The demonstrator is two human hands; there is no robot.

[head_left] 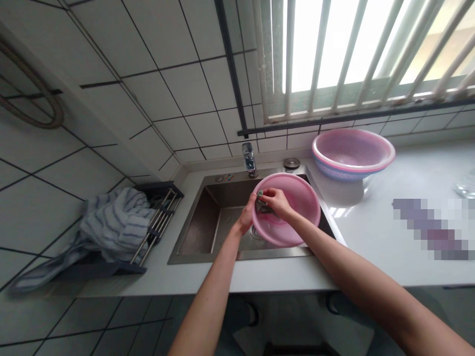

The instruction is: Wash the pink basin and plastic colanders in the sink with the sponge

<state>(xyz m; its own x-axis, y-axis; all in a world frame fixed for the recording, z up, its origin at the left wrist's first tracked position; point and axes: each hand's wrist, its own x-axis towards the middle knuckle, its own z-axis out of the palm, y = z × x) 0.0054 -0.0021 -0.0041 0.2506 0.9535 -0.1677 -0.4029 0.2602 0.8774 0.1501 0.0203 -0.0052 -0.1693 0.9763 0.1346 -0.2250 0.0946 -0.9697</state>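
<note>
A pink plastic strainer basket (308, 207) with a perforated wall is tilted over the right part of the steel sink (208, 232). At its left rim, my left hand (246, 216) is closed on the edge. My right hand (276, 201) reaches across the basket's mouth, fingers pinched together on a small greenish piece (260, 194) at that same rim. Too little of this piece shows to tell its kind. Something dark lies under my right fingers inside the basket, mostly hidden. Behind the sink stands the faucet (249, 158).
A pink basin (352, 148) nested in a blue one sits on the counter (260, 279) at right, below a barred window. A round metal drain lid (291, 163) lies behind the sink. Striped cloth (115, 222) covers a rack (159, 222) at left. Glassware (465, 188) stands far right.
</note>
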